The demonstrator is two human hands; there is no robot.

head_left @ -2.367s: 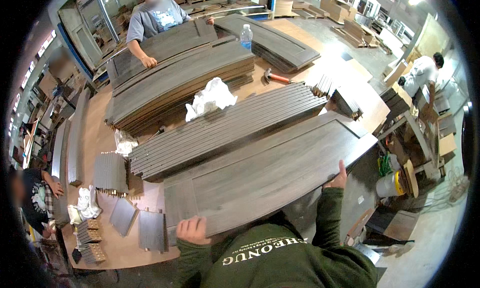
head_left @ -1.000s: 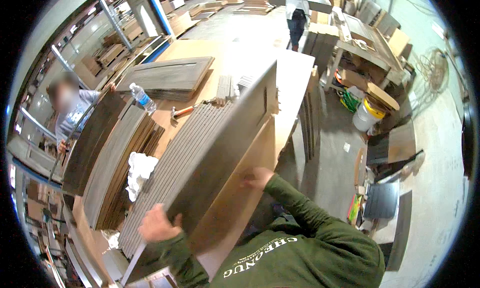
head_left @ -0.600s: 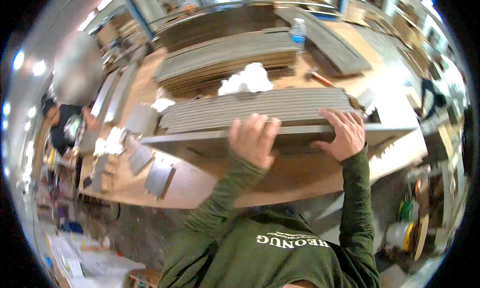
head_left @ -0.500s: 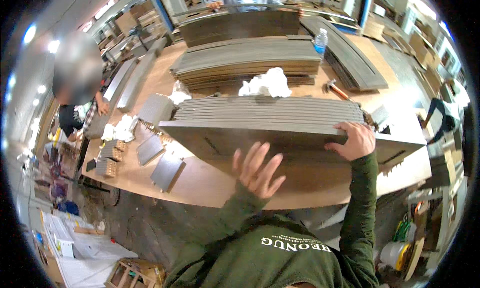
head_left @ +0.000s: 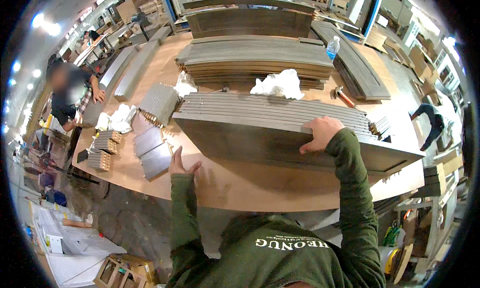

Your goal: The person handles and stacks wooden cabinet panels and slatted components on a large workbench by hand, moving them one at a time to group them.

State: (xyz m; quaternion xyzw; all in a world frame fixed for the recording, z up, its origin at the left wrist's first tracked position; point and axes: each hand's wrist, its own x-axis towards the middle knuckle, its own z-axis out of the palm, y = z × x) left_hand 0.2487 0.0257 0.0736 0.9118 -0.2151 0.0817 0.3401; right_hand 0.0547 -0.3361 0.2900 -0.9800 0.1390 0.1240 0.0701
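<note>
Two hands work a large grey door panel (head_left: pixel 280 143) at the desk (head_left: pixel 240 183) centre: right hand (head_left: pixel 320 134) grips its upper edge, left hand (head_left: pixel 180 164), spread and empty, rests at eight o'clock. Apparently mid-tipping; steady lowering seems needed.

Water bottle (head_left: pixel 332 47); hammer (head_left: pixel 344 96); crumpled white rag (head_left: pixel 278 84)

Grey-brown panel (head_left: pixel 280 143) — tan table (head_left: pixel 250 188).

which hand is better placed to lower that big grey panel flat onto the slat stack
Right, probably. The right hand already grips the grey panel at its upper edge, while the left hand is open and off it, over the workbench.
</note>
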